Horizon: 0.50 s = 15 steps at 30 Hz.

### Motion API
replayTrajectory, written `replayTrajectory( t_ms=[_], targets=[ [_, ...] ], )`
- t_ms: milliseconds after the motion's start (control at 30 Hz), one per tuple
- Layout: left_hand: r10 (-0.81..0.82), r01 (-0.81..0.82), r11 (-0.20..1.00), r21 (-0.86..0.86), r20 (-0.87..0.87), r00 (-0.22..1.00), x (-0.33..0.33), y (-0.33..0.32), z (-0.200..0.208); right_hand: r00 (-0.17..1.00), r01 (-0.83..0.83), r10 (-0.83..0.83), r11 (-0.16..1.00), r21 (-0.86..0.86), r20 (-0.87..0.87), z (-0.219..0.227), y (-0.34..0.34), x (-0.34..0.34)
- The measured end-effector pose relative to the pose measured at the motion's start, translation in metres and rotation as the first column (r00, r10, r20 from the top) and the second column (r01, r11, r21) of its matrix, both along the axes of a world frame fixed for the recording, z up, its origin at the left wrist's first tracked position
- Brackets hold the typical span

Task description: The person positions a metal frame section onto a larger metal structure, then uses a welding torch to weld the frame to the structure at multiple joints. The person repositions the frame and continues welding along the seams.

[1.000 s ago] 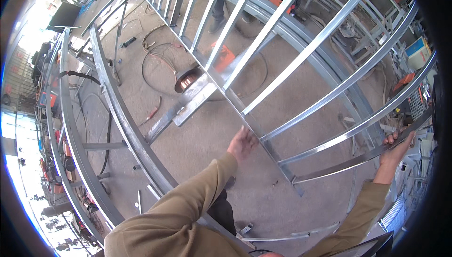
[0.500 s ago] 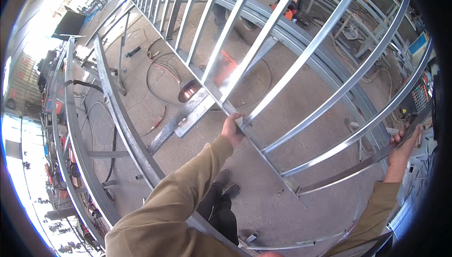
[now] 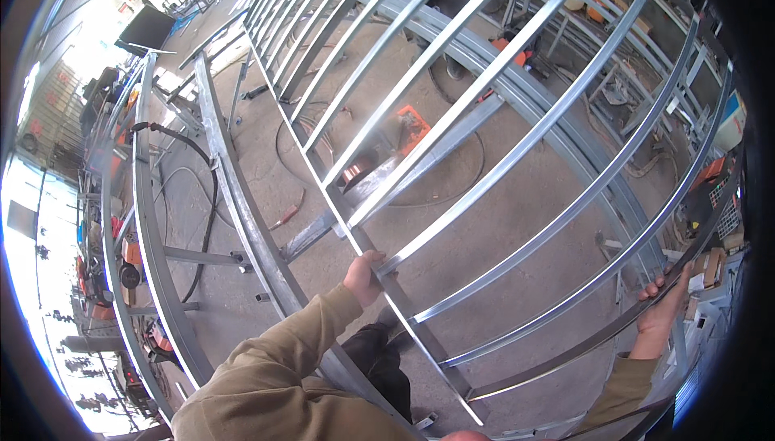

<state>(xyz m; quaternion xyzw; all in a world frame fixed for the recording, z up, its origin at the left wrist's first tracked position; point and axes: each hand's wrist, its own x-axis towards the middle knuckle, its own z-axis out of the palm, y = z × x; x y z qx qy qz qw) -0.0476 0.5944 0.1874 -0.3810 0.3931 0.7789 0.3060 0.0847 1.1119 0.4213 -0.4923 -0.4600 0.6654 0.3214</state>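
A long grille panel of silvery square-tube bars slants across the view above the floor, its bars joined to a straight side rail. My left hand is closed around that rail, close to where one of the bars meets it. At the right, my right hand grips the dark flat end bar of the panel, fingers over its upper edge. My arms reach well apart, and the near corner of the panel lies between them.
Grey steel beams stand on supports to the left. Under the panel a steel crosspiece, a copper-coloured wire spool and loose cables lie about. Beyond the panel runs a long stacked beam, with another person's legs behind it. Racks and clutter fill the right.
The panel has shifted down and left in the picture, nearer to my body, with both hands keeping their hold. My view has also turned slightly.
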Motion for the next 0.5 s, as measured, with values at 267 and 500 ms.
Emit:
replayTrajectory(
  t_ms=[267,500],
  targets=[
    [0.002,0.001,0.995,-0.096,0.032,0.999,0.029,-0.057,0.018,0.997,-0.012,0.024,0.989,-0.145,0.08,-0.041,-0.023,0.025],
    [0.004,0.003,0.989,-0.145,0.049,0.999,0.045,-0.082,0.017,0.99,0.005,0.024,0.981,-0.196,0.142,-0.077,-0.034,0.045]
  ],
)
